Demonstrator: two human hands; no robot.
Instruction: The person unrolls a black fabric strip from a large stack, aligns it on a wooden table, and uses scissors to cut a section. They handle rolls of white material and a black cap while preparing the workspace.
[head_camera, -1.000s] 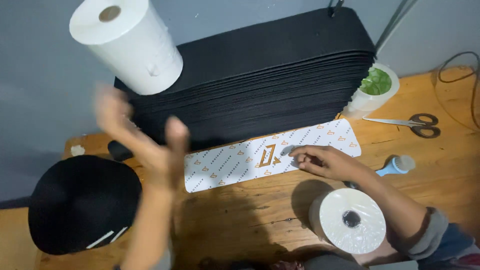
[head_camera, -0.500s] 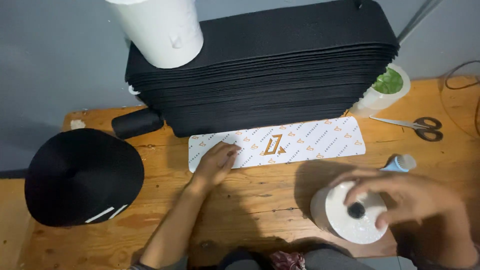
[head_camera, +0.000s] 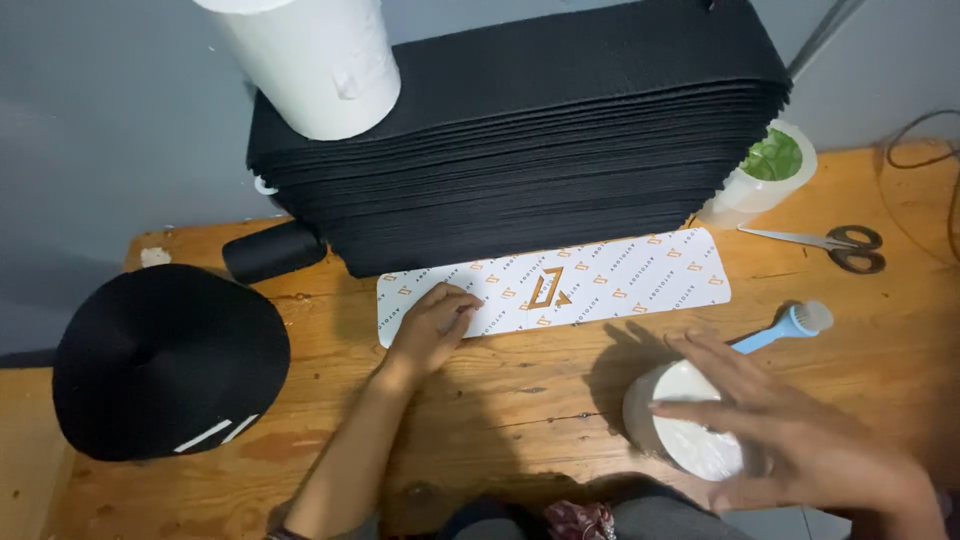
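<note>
White tape roll (head_camera: 685, 432) at near table (head_camera: 520, 400) edge, right hand (head_camera: 790, 430) spread open over it, touching. Left hand (head_camera: 435, 325) flat, fingers loose, pressing the printed white strip (head_camera: 590, 280). Behind: stack of black sheets (head_camera: 520, 140).

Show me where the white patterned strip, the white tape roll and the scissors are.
white patterned strip (head_camera: 600, 280), head view, bare middle part.
white tape roll (head_camera: 672, 420), head view, flat top face.
scissors (head_camera: 850, 245), head view, black handles.
</note>
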